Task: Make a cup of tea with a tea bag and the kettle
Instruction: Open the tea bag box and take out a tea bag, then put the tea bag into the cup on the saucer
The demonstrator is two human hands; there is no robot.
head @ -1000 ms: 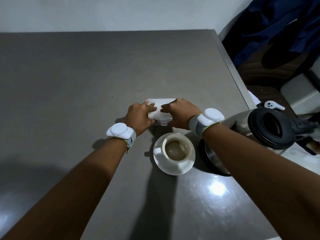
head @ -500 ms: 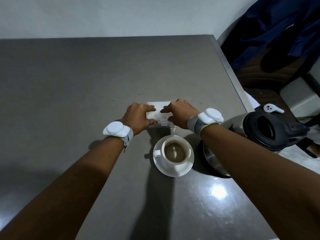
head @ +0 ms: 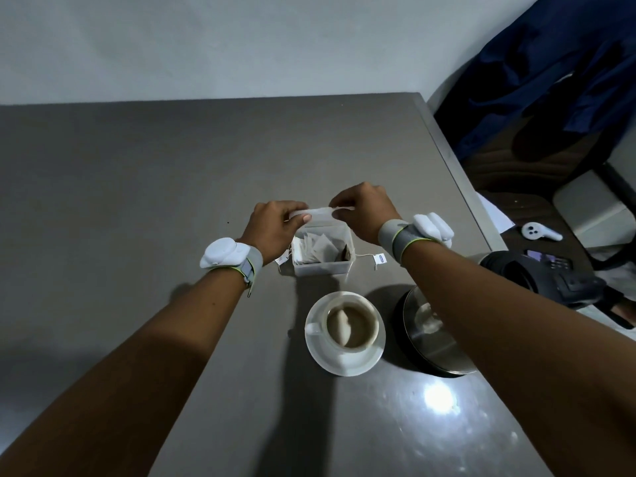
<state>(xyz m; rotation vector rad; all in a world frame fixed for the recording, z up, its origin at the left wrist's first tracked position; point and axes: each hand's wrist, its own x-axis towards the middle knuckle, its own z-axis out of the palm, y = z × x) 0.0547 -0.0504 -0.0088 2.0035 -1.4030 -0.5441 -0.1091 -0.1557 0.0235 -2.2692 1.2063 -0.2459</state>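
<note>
A white plastic tea-bag box [head: 323, 266] stands open on the grey table [head: 137, 201], and the places below are given from it. Directly above its far edge, both hands hold the white lid [head: 318, 212] clear of the box: the left hand [head: 275, 225] pinches the lid's left end between thumb and fingers, and the right hand [head: 364, 211] pinches its right end the same way, so each hand is closed on the lid. Inside the box several pale tea bags [head: 318, 251] stand packed on edge. Strings hang over its walls, and a small paper tag [head: 379, 258] lies on the table just to its right, with another tag [head: 281, 259] just to its left. Each wrist carries a grey band with a white device, the left wristband [head: 229, 256] and the right wristband [head: 418, 232] on either side of the box. Nearer the person than the box sits a white cup [head: 350, 324] on a white saucer [head: 344, 364], with its handle turned left and a brownish drink inside. A steel kettle [head: 437, 339] with a black lid and handle stands to the near right of the box, partly hidden by the right forearm. Well to the right, past the table edge, a white handheld controller [head: 537, 232] lies on a dark surface.
</note>
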